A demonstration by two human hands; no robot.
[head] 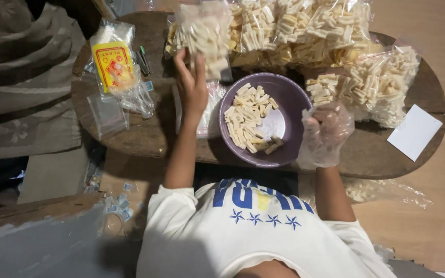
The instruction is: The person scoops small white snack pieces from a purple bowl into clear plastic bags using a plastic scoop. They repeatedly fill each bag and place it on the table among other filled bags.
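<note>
**Two hands at a bowl of snack sticks**

Nearest the camera is the person's white shirt [253, 231] with blue stars. Both bare forearms reach forward from it over a low, dark wooden table [145, 134].

The right hand [326, 131] wears a loose clear plastic glove. It sits at the right rim of the bowl, its fingers curled in on themselves. Whether anything is inside the fist cannot be told.

The purple bowl [289, 98] stands on the near middle of the table, between the two hands. Pale snack sticks [248, 118] fill its left half, and the right half is mostly bare.

The left hand [191, 85] is bare and reaches farther out, left of the bowl. Its fingers point up and grip the bottom of a filled bag [204, 33], a clear bag packed with the same pale sticks and held above the table's far side.

To the left lies a pack of clear bags with a yellow and red label [113, 64], with loose empty bags [108, 114] just beside it. A white card [414, 131] lies at the table's right end. Along the far edge, more full bags [336, 41] of sticks are piled, touching one another.
</note>
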